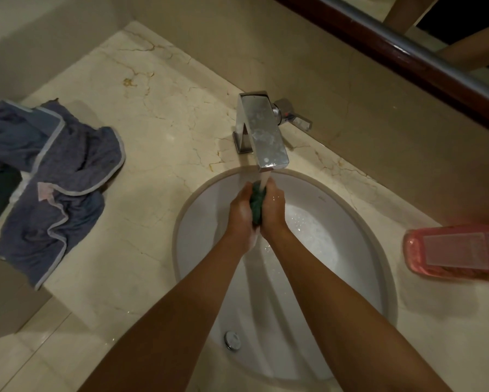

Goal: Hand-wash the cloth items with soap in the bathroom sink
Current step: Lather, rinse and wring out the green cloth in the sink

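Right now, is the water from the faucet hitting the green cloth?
Touching. The head view shows the stream from the faucet landing on top of the green cloth, squeezed between the left hand and right hand.

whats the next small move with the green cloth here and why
Probably keep squeezing and rubbing the green cloth under the running water: both the left hand and right hand grip it bunched beneath the faucet, suds on the skin.
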`<action>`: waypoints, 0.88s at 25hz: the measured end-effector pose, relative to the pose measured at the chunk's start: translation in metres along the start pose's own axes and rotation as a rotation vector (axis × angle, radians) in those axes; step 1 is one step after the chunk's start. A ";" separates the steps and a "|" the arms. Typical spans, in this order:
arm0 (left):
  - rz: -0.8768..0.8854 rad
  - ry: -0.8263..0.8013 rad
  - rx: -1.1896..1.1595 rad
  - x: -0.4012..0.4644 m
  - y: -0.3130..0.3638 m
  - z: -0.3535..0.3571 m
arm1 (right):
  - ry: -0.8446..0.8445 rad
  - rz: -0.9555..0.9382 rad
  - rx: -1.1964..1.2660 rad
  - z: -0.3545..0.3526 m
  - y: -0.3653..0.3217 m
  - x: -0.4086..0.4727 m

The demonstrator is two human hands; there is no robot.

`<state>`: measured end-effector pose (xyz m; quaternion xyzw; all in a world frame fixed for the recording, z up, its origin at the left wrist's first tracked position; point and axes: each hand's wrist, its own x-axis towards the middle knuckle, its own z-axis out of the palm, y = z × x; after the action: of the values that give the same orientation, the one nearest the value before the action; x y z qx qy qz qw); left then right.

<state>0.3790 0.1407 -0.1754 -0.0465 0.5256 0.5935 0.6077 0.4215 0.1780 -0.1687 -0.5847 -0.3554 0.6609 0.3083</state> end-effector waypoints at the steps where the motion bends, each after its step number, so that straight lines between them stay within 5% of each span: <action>1: -0.010 -0.001 -0.014 0.000 0.000 0.000 | -0.020 -0.003 0.011 -0.002 0.001 -0.002; 7: 0.093 -0.019 0.174 0.000 -0.003 -0.002 | -0.002 -0.007 -0.130 -0.017 0.016 -0.006; 13: 0.230 0.123 0.284 0.010 -0.003 0.012 | -0.088 0.282 0.180 -0.031 0.011 -0.016; 19: 0.382 0.127 0.427 0.021 -0.001 0.010 | -0.133 0.193 0.253 -0.031 0.008 -0.015; 22: 0.313 0.013 0.380 0.017 -0.006 0.008 | -0.106 0.192 0.330 -0.029 0.009 -0.016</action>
<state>0.3839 0.1559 -0.1870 0.1468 0.6325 0.5708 0.5025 0.4520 0.1633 -0.1689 -0.5219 -0.2007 0.7663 0.3164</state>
